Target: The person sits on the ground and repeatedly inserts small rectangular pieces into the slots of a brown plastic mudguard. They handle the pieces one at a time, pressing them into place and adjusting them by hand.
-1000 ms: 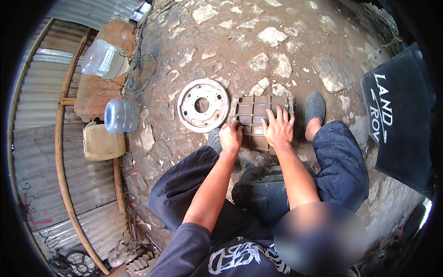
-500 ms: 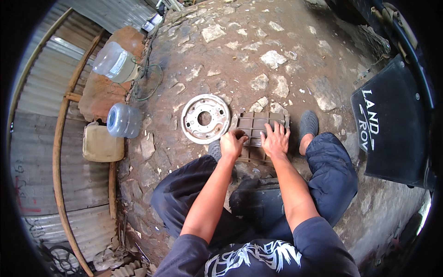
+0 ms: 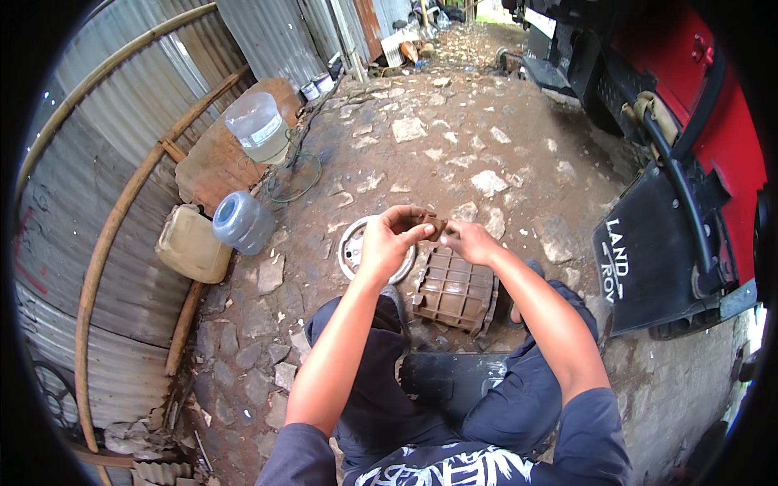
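Observation:
My left hand and my right hand are raised together in front of me, both pinching a small brown piece between their fingertips. Below them a brown ribbed rectangular cover lies on the stony ground between my feet. A round grey metal backing plate with a centre hole lies just left of the cover, partly hidden by my left hand.
A blue water jug, a tan jerrycan and a clear bottle sit along the corrugated metal wall at left. A red vehicle with a black mud flap stands at right. A black box lies between my knees.
Both hands have lifted off the ribbed cover and come together holding a small brown piece. The view has tilted up, showing more wall and the vehicle.

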`<state>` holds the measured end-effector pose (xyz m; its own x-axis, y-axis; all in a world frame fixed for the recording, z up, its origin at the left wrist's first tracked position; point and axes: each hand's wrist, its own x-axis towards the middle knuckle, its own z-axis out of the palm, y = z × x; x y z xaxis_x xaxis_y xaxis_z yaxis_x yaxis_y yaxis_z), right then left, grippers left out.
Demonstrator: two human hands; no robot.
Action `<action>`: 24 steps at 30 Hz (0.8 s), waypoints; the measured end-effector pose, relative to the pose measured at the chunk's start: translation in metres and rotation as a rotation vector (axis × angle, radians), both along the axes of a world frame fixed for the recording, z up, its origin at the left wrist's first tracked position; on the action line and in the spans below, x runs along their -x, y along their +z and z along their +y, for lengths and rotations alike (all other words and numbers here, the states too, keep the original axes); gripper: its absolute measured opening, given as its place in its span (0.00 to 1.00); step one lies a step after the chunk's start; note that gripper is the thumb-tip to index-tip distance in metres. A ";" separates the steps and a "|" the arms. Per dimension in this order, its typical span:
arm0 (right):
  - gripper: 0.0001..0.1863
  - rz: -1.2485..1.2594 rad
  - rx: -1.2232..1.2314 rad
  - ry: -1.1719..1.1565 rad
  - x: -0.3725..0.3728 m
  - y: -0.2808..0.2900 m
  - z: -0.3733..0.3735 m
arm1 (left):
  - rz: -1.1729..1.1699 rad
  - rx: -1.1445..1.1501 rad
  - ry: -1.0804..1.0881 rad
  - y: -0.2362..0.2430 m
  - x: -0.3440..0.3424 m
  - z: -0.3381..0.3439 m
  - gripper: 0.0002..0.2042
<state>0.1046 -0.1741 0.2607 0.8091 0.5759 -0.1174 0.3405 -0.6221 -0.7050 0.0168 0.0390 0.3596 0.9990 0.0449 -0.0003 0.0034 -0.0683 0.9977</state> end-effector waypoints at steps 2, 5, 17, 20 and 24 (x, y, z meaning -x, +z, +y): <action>0.27 0.115 -0.382 -0.030 0.009 0.052 -0.003 | 0.000 0.104 -0.014 0.010 -0.004 -0.002 0.19; 0.27 0.275 -0.768 0.059 0.022 0.097 -0.014 | 0.008 0.288 -0.084 0.011 -0.012 -0.009 0.19; 0.23 0.296 -0.831 -0.144 0.021 0.096 -0.022 | 0.076 0.563 -0.205 -0.007 -0.043 -0.026 0.12; 0.23 0.301 -0.842 -0.127 0.016 0.103 -0.021 | 0.091 0.566 -0.247 -0.010 -0.054 -0.019 0.11; 0.23 0.270 -0.850 -0.139 0.001 0.092 -0.028 | 0.121 0.515 -0.090 -0.010 -0.063 -0.016 0.09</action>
<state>0.1041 -0.2024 0.3527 0.8844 0.4541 0.1074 0.0574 0.1225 -0.9908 0.0794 0.0230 0.3493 0.9903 -0.0777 -0.1149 0.1372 0.4242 0.8951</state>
